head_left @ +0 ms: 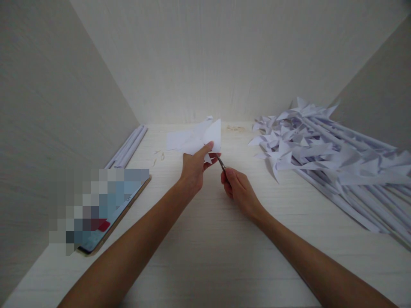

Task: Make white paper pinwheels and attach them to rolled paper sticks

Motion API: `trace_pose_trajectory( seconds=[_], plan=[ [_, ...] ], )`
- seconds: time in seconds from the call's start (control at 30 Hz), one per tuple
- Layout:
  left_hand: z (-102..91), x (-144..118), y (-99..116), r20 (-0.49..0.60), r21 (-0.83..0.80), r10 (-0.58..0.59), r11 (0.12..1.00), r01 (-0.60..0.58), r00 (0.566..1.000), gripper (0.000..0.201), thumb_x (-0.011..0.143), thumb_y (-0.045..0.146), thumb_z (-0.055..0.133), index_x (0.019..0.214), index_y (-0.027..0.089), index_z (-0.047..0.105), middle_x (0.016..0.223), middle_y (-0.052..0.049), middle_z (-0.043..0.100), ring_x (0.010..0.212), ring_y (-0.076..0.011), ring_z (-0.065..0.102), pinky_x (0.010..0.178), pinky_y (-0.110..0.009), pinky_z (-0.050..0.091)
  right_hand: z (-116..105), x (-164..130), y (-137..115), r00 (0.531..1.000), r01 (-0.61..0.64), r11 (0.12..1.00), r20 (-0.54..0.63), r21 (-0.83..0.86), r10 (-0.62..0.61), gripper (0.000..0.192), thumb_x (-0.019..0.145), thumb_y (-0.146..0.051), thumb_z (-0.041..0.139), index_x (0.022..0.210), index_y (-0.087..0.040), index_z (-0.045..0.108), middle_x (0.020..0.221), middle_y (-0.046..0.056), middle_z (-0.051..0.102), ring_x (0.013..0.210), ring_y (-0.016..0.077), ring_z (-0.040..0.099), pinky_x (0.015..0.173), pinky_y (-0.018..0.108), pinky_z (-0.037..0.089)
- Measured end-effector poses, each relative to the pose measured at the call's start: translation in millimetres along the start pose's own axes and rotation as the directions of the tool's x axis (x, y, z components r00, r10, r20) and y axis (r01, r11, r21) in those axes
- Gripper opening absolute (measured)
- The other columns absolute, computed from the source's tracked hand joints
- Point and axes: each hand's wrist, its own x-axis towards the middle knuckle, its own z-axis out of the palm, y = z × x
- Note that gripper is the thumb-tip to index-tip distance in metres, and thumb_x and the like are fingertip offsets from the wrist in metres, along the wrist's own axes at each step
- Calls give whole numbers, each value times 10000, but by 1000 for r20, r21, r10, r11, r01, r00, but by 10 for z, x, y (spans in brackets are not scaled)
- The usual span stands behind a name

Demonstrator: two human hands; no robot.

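My left hand (pixel 195 169) is closed on a white sheet of paper (pixel 213 132), with the thumb on top and fingers underneath. Small pointed paper edges show beneath that thumb. In my right hand (pixel 239 188) is a pair of scissors (pixel 221 162), its handles mostly hidden by the fingers. The blades reach up to the lower edge of the paper, close to my left fingertips. Whether they are cutting into it I cannot tell. Behind the hands, more white paper (pixel 175 141) lies flat on the table.
At the right lies a pile of white paper pinwheels (pixel 289 145) on rolled paper sticks (pixel 362 205). Several paper rolls (pixel 131 145) rest at the left, beyond a phone (pixel 128 201) partly blurred out. Rubber bands (pixel 162 156) lie on the pale table (pixel 205 256). Walls enclose the back and sides.
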Motion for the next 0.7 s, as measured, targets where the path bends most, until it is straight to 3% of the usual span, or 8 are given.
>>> trace_pose_trajectory(
  seconds=[0.13,0.2,0.27,0.33,0.43,0.47,0.57,0.7],
  plan=[
    [-103,114,17,22,-115,-20,993,22,1000,46,703,145,602,743,139,580,665,0,615,531,-62,582,489,-154,452,-39,-7,26,991,20,998,-134,58,-12,437,827,-565,331,699,-181,496,463,-81,301,378,62,262,378,209,202],
    [-205,128,10,129,-164,-85,981,106,988,42,737,168,584,711,135,586,655,-4,619,516,-48,565,473,-135,441,-125,22,45,974,50,996,-226,76,-32,406,829,-555,342,786,-183,497,485,-87,304,383,64,270,378,206,204],
    [-327,91,-22,248,-139,-191,963,230,950,121,731,221,611,652,133,586,622,-5,610,506,-47,554,467,-132,438,-239,105,61,964,53,998,-262,41,-40,348,823,-531,380,838,-194,465,497,-95,310,390,69,280,385,204,210],
    [-442,17,-71,417,-4,-272,954,301,867,215,644,300,698,583,124,592,561,-20,599,486,-69,550,450,-152,427,-325,257,64,966,36,997,-253,-64,-51,285,816,-489,412,815,-204,427,494,-99,316,399,79,295,396,209,223],
    [-543,-95,-132,679,195,-364,926,322,637,333,519,414,761,575,113,632,534,-47,610,486,-103,557,468,-190,416,-284,596,25,970,127,943,-161,-308,-183,152,798,-339,473,765,-199,426,587,-51,435,525,106,415,506,234,326],
    [-555,-120,-141,717,213,-363,927,309,595,353,511,445,755,562,117,634,523,-48,608,477,-106,550,464,-197,403,-215,725,4,971,164,911,-101,-379,-217,117,799,-301,472,763,-196,437,616,-36,458,560,117,437,541,248,345],
    [-558,-142,-139,770,227,-347,933,278,536,372,517,486,733,548,127,639,511,-51,608,478,-119,543,487,-221,392,91,1100,-44,948,272,762,28,-588,-317,73,774,-212,525,728,-172,485,785,43,517,731,149,487,675,276,384],
    [-562,-119,-120,770,234,-364,925,298,524,394,481,505,739,548,133,627,505,-46,601,474,-130,541,497,-238,384,423,1437,-9,946,295,601,138,-743,-293,82,804,-202,516,790,-148,576,906,90,540,790,165,514,722,290,392]
  ],
)
